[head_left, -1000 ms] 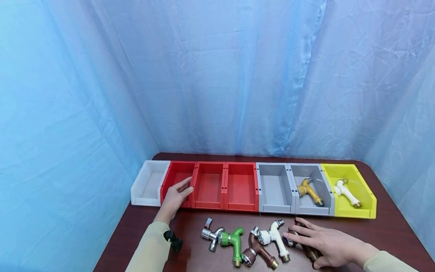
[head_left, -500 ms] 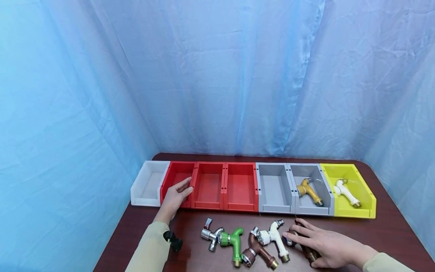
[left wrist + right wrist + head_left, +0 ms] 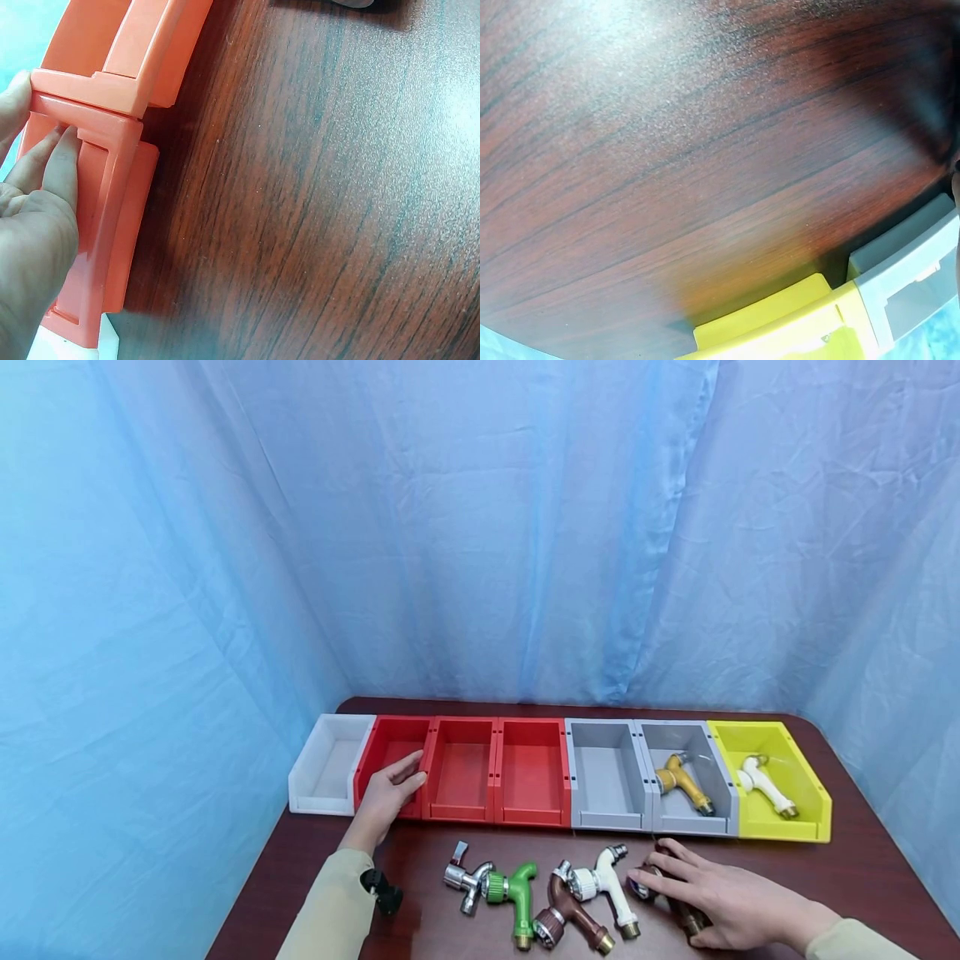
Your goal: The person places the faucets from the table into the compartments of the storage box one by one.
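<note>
In the head view, my left hand (image 3: 386,793) reaches into the leftmost red bin (image 3: 401,735). Its fairly straight fingers rest at the side wall shared with the neighbouring red bin; in the left wrist view two fingers (image 3: 60,165) dip inside. My right hand (image 3: 723,897) lies over a dark brown faucet (image 3: 684,917) on the table, thumb at its lower end and fingers across its upper part, hiding most of it. To its left lie a white faucet (image 3: 617,889), a reddish-brown faucet (image 3: 573,910), a green faucet (image 3: 521,902) and a small chrome faucet (image 3: 468,878).
A row of bins spans the back: white (image 3: 330,764), red, grey (image 3: 603,768) and yellow (image 3: 813,802). A gold faucet (image 3: 684,783) lies in the right grey bin, a white-bodied one (image 3: 767,787) in the yellow. Blue curtains (image 3: 480,527) surround the dark wooden table (image 3: 427,935).
My right hand and the dark brown faucet under it have shifted very slightly to the right. My left hand and the other faucets stay where they were.
</note>
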A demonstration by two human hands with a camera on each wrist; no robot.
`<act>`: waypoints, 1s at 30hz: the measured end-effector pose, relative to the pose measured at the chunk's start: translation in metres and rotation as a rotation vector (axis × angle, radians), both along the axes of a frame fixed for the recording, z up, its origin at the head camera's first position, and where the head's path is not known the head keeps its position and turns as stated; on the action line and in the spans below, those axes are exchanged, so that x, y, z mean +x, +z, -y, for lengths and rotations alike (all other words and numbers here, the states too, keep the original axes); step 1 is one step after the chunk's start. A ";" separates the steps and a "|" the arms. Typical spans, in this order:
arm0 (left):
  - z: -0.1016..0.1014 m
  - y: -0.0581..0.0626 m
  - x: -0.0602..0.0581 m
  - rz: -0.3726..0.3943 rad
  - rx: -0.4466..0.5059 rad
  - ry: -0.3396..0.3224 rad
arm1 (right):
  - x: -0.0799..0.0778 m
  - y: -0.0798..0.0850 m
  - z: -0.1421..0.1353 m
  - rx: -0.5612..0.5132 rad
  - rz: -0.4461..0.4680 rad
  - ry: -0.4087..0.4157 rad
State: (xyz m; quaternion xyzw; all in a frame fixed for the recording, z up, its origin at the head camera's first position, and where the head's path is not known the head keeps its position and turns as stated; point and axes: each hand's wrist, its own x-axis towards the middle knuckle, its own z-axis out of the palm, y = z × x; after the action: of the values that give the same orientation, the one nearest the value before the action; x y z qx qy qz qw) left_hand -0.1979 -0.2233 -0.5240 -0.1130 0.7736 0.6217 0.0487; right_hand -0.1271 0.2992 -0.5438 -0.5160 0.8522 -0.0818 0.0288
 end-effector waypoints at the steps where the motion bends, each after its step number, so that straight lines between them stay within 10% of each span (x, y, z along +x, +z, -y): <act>1: 0.000 0.000 0.000 -0.006 -0.001 -0.003 | 0.000 0.001 0.000 -0.002 -0.001 0.002; 30: 0.000 0.000 -0.002 0.023 0.001 -0.003 | -0.014 0.024 0.001 -0.018 -0.114 -0.017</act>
State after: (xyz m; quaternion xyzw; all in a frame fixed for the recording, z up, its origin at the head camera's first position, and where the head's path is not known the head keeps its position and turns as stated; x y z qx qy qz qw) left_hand -0.2004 -0.2233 -0.5243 -0.1190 0.7728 0.6206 0.0583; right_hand -0.1406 0.2987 -0.5196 -0.5127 0.8561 -0.0602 -0.0254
